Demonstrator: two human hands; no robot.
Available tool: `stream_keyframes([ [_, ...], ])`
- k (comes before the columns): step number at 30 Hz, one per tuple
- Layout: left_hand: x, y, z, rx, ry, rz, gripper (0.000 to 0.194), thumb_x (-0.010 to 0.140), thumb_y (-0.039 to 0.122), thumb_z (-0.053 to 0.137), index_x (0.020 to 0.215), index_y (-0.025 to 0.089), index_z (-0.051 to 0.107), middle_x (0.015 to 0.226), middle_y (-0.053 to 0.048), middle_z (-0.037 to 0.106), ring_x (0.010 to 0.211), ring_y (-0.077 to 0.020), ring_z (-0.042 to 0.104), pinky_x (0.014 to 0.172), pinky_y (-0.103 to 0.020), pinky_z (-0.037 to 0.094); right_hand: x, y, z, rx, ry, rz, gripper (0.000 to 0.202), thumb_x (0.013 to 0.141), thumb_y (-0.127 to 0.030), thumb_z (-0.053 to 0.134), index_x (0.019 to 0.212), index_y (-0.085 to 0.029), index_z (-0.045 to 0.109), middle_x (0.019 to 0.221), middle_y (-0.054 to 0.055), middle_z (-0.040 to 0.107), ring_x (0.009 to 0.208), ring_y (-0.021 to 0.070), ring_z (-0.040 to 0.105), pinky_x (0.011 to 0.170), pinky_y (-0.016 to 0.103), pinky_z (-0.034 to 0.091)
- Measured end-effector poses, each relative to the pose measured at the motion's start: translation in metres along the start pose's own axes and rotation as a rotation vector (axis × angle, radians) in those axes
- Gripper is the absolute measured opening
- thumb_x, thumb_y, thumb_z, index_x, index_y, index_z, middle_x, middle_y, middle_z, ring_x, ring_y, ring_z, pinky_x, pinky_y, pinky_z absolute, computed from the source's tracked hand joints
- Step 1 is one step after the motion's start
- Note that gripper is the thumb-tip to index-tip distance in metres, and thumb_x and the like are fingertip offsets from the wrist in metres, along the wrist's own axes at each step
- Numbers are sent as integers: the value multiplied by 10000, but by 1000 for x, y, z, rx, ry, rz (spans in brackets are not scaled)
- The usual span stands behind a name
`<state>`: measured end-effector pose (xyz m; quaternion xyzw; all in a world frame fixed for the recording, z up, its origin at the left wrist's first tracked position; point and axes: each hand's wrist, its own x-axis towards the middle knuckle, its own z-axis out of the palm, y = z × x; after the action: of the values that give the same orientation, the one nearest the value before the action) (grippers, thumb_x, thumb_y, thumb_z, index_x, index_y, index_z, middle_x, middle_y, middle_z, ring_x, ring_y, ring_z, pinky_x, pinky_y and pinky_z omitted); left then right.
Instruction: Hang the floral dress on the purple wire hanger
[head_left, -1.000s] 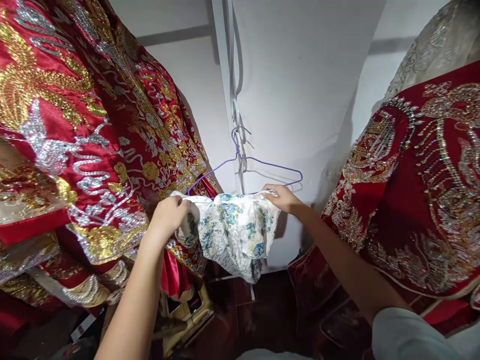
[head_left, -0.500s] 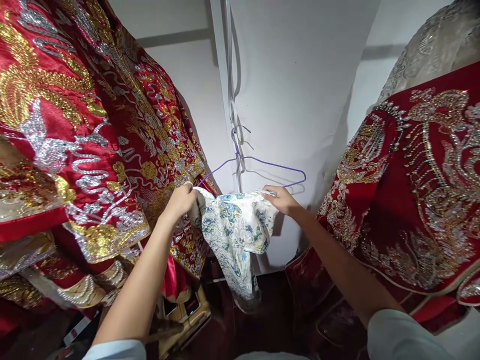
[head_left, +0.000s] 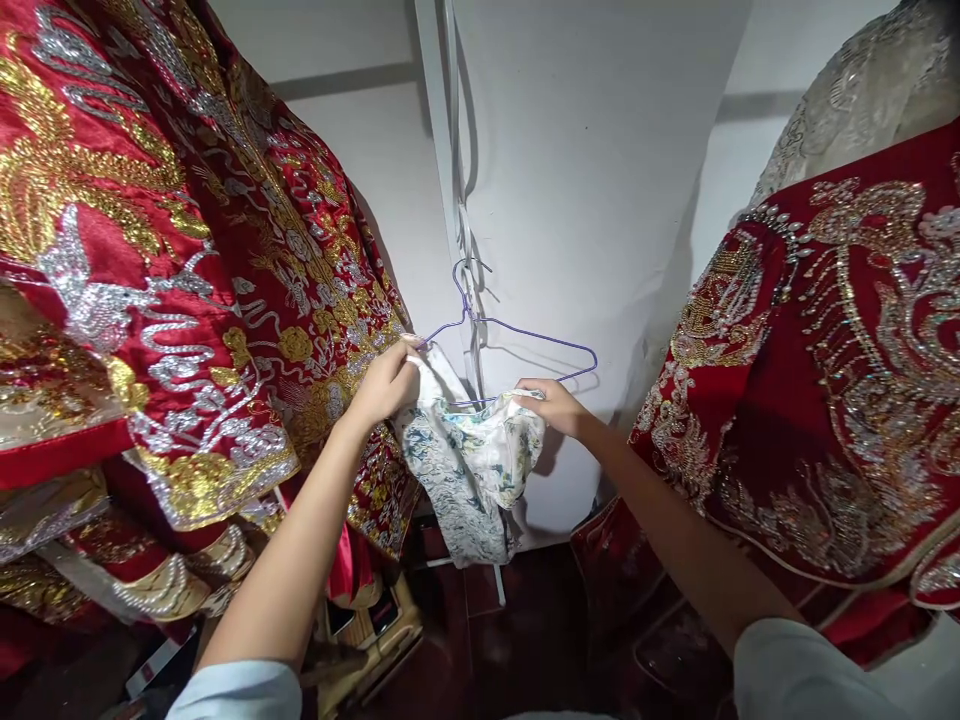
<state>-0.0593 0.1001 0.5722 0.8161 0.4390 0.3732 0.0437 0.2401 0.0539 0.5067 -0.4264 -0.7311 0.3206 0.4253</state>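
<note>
A white garment with a blue-green floral print [head_left: 469, 480] hangs between my hands. My left hand [head_left: 388, 380] is closed on its upper left edge, pulled up over the left end of a purple wire hanger [head_left: 540, 335]. With fingers pinched, my right hand [head_left: 551, 405] grips the garment's upper right edge, below the hanger's bare right end. The hanger's lower bar shows in the garment's opening. Its hook is up by a white metal stand [head_left: 448, 150]. Fingertips of both hands are partly hidden by the cloth.
Red embroidered jackets [head_left: 292, 250] in gold and silver hang close on the left. Another red beaded garment [head_left: 847, 380] stands on the right, before a whitish lace one [head_left: 855, 100]. A wooden stool-like piece [head_left: 375, 645] is at lower left on the dark floor [head_left: 517, 650].
My left hand has risen and moved right, drawing the garment's left side up over the hanger's end. The hanger has tilted and shifted slightly left. The cloth's lower end is higher.
</note>
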Motion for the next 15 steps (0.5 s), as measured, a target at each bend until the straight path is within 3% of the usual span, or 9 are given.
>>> stream_keyframes([
  [2, 5, 1, 5, -27, -2, 34, 356, 891, 254, 407, 1186, 142, 572, 1171, -126, 689, 1039, -253, 646, 935, -393, 491, -6, -4, -4, -51, 39, -48, 245, 865, -418, 576, 866, -190, 666, 906, 45, 670, 913, 241, 613, 853, 343, 447],
  [4, 7, -4, 9, 3, 23, 59, 436, 892, 231, 406, 1295, 139, 543, 1184, -124, 686, 1056, -255, 646, 944, -389, 488, -15, -6, -12, -102, 105, -58, 330, 826, -409, 642, 1097, -224, 678, 1103, 67, 678, 1039, 274, 613, 901, 366, 459],
  [7, 8, -14, 10, 67, 24, 101, 446, 897, 216, 382, 1275, 144, 606, 1271, -123, 662, 1160, -271, 610, 1013, -390, 455, -27, -5, -28, -135, 218, 5, 753, 778, -366, 697, 1474, -291, 421, 1177, 76, 666, 1022, 284, 636, 858, 380, 501],
  [9, 10, -19, 8, 92, 21, 122, 447, 902, 225, 371, 1262, 137, 621, 1280, -127, 651, 1165, -273, 601, 1024, -386, 447, -26, -2, -39, -183, 336, 45, 911, 769, -354, 704, 1560, -252, 263, 1143, 99, 676, 991, 290, 645, 864, 401, 504],
  [10, 12, -19, 6, 104, 9, 130, 447, 905, 232, 366, 1261, 136, 620, 1259, -128, 653, 1144, -272, 604, 1013, -384, 451, -22, 0, -45, -214, 391, 47, 918, 767, -363, 709, 1559, -222, 268, 1170, 122, 669, 1028, 303, 636, 898, 416, 493],
  [12, 16, -18, 3, 132, -15, 130, 441, 910, 241, 353, 1247, 147, 622, 1205, -125, 654, 1097, -271, 607, 981, -383, 462, -12, 1, -58, -265, 433, 34, 764, 764, -416, 717, 1447, -180, 468, 1225, 156, 654, 1119, 329, 602, 961, 433, 459],
  [14, 19, -17, -1, 155, -7, 112, 426, 920, 256, 345, 1224, 159, 628, 1186, -129, 631, 1084, -276, 597, 966, -391, 463, -2, -3, -74, -279, 312, 41, 486, 776, -500, 701, 1133, -170, 688, 1101, 137, 700, 1052, 328, 623, 919, 417, 471],
  [15, 19, -17, -4, 160, 17, 97, 420, 931, 276, 346, 1224, 162, 624, 1204, -136, 608, 1099, -281, 587, 974, -399, 457, 2, -6, -81, -273, 208, 65, 407, 783, -541, 690, 954, -174, 720, 964, 111, 714, 944, 308, 644, 846, 397, 489],
])
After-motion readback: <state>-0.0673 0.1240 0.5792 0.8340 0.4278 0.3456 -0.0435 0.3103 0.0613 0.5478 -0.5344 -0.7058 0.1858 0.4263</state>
